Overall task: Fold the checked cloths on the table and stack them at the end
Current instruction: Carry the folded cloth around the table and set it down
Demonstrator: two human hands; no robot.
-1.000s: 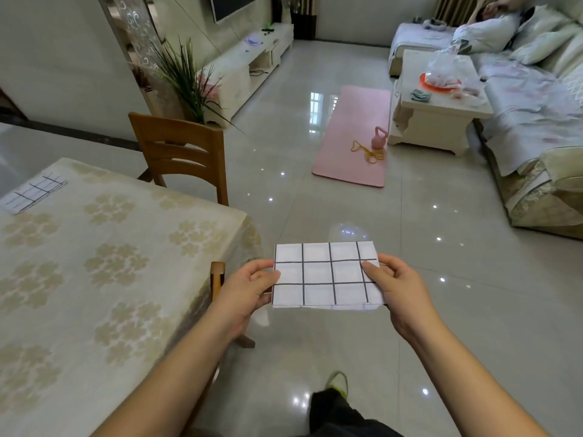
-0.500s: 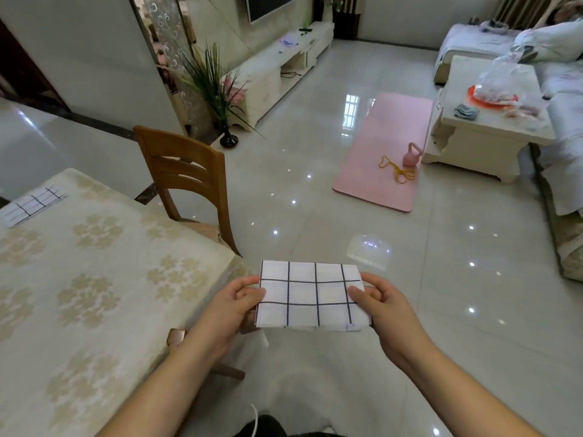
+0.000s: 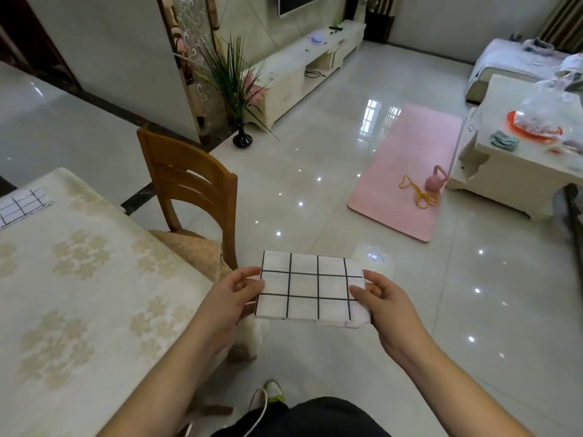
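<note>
I hold a folded white cloth with a black check pattern [image 3: 310, 288] flat in the air, to the right of the table corner and above the floor. My left hand [image 3: 232, 298] pinches its left edge and my right hand [image 3: 383, 305] pinches its right edge. A second checked cloth [image 3: 22, 205] lies flat at the far left of the table [image 3: 79, 294], partly cut off by the frame edge. The table carries a cream cloth with a flower pattern.
A wooden chair [image 3: 192, 190] stands at the table's far right side. Beyond it are glossy floor tiles, a pink mat [image 3: 410, 171] with a kettlebell, a white coffee table [image 3: 517, 171] at the right, and a potted plant [image 3: 238, 89].
The view has swung left and lifted, so the room has shifted right in frame. The folded cloth stays held between both hands, now lower in the frame.
</note>
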